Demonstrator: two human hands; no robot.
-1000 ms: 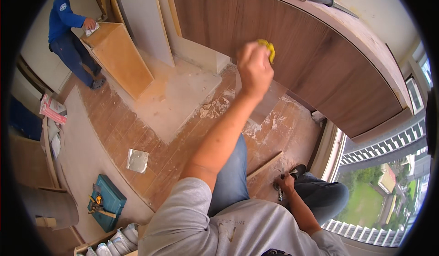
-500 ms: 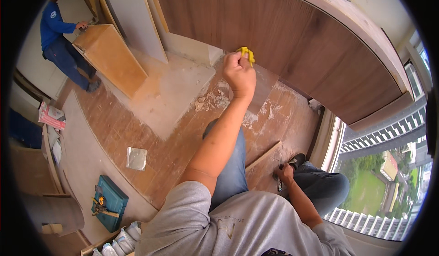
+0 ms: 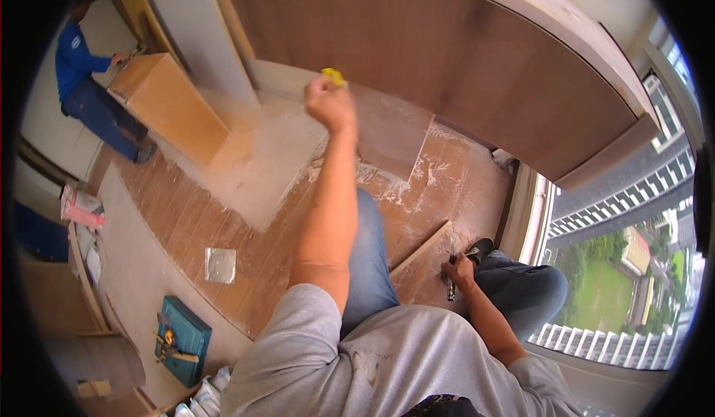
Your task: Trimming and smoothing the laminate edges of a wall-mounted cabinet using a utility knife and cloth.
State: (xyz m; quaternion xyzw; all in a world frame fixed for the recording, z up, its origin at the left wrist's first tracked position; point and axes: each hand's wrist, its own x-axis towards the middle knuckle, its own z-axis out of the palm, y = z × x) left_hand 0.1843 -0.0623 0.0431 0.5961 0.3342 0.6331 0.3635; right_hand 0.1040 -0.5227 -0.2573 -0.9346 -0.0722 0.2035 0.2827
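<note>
My left arm reaches out over the floor, and my left hand (image 3: 330, 108) is closed on a small bright-yellow thing (image 3: 333, 77). Its kind is too blurred to make out. That hand is near the lower edge of a dark brown wood-grain panel (image 3: 417, 44); I cannot tell whether they touch. Beside my right knee, my right hand (image 3: 459, 272) hangs low, its fingers wrapped round a slim dark tool (image 3: 450, 290) with a shiny part. My black shoe (image 3: 480, 249) is just beyond it.
A wooden strip (image 3: 421, 249) lies on the dusty plank floor, with a square sheet (image 3: 220, 265) farther left. A teal case (image 3: 186, 339) carries tools at lower left. A co-worker in blue (image 3: 82, 67) stands by a wooden box (image 3: 171, 108). At right is a window (image 3: 596, 298).
My left hand has swung left along the panel's lower edge with the yellow thing, uncovering a flat brown piece on the floor. The right hand stays by my knee. The view has shifted slightly.
</note>
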